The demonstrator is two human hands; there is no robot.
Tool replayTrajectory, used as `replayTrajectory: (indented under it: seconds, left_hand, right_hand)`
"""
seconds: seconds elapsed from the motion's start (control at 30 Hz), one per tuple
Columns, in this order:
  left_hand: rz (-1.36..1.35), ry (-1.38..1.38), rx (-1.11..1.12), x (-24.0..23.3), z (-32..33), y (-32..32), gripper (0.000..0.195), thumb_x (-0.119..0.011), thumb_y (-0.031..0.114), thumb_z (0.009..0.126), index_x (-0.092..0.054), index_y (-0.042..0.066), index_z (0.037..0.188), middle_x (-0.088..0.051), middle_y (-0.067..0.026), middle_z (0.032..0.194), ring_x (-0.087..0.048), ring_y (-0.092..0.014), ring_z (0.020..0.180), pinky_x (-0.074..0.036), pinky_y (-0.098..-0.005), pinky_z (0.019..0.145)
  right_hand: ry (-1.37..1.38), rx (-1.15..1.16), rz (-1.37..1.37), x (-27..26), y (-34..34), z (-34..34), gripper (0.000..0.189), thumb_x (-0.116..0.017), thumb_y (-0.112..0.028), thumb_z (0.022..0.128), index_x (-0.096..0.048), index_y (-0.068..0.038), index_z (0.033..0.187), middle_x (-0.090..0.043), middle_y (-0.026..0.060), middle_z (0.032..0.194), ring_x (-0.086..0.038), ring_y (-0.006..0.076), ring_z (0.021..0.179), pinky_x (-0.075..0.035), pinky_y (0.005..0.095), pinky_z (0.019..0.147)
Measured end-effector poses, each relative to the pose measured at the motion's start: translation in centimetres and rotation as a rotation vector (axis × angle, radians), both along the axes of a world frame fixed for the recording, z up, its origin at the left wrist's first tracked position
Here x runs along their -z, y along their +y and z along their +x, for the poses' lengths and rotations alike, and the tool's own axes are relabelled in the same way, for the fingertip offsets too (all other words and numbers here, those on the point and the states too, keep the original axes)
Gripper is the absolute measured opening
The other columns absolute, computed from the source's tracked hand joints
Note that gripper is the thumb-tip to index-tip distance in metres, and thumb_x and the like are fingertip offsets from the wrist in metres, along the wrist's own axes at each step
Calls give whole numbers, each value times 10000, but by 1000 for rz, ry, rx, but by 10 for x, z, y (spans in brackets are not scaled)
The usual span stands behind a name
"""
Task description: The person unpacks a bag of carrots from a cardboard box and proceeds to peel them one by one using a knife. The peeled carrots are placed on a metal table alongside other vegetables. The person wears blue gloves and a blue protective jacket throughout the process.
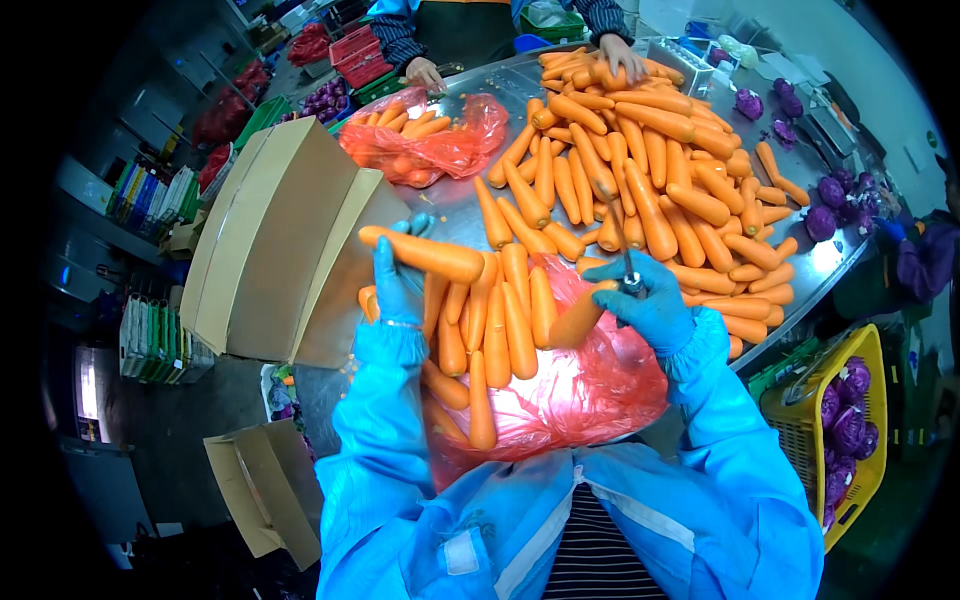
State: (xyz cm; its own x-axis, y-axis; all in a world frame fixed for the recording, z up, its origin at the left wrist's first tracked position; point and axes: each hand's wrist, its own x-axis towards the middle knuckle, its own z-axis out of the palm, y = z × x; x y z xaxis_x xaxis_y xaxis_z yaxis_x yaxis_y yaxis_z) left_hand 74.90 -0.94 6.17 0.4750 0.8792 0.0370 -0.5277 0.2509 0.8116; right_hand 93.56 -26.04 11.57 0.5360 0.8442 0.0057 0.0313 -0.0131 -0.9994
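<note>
My left hand (399, 281), in a blue-green glove, holds a carrot (431, 255) lying sideways across its fingers and thumb. In my gloved right hand (649, 300) are a thin-bladed knife (621, 232), its blade pointing up and away, and a second carrot (581, 315) pinched at its narrow end. Between and below my hands, several carrots (496, 337) rest on a red plastic bag (585, 397) at the near edge of the metal table. A large heap of carrots (652, 172) spreads over the table beyond my right hand.
Cardboard (255, 240) stands at the left. Another red bag (435, 157) of carrots lies farther back. Across the table a co-worker's hand (622, 58) touches the heap; the other (426, 73) is near that bag. Red cabbages (821, 219) lie right, above a yellow crate (874, 450).
</note>
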Motion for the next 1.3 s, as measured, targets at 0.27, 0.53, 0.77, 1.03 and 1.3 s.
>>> replayTrajectory:
  seconds: [0.27, 0.53, 0.77, 1.03, 1.3]
  left_hand:
    - [396, 504, 378, -22, -35, -149, 451, -781, 178, 666, -581, 17, 1036, -618, -93, 906, -598, -182, 868, -465, -300, 804]
    - [704, 704, 51, -4, -61, -179, 464, -799, 139, 624, -617, 21, 1035, -618, -115, 856, -599, -230, 787, -481, -343, 708]
    - [962, 821, -43, -24, -63, -181, 439, -787, 129, 629, -628, 59, 1032, -616, -122, 860, -600, -287, 795, -485, -363, 703]
    - [915, 874, 43, -31, -69, -186, 422, -786, 126, 631, -639, 68, 1022, -618, -104, 874, -603, -266, 788, -484, -346, 705]
    - [451, 661, 257, -1, -72, -180, 412, -791, 134, 637, -633, 13, 998, -618, -92, 896, -607, -199, 834, -479, -307, 748]
  right_hand:
    - [304, -361, -163, -8, 7, -49, 227, -715, -122, 743, -650, -48, 947, -565, 5, 673, -479, 65, 556, -401, 218, 482]
    - [-357, -135, 35, 42, -18, -62, 272, -678, -187, 792, -572, -78, 1018, -592, 57, 777, -562, 161, 561, -462, 291, 514]
    - [-807, -359, -188, 10, -32, -75, 182, -646, -189, 786, -553, -109, 921, -600, 115, 798, -604, 339, 678, -471, 409, 550]
    - [-816, -375, -325, 61, -31, -50, 140, -621, -189, 797, -563, -90, 878, -590, 137, 786, -594, 339, 667, -465, 408, 550]
    - [-879, -494, -145, 6, -31, -70, 123, -589, -199, 796, -541, -114, 870, -571, 104, 773, -591, 338, 640, -474, 433, 537]
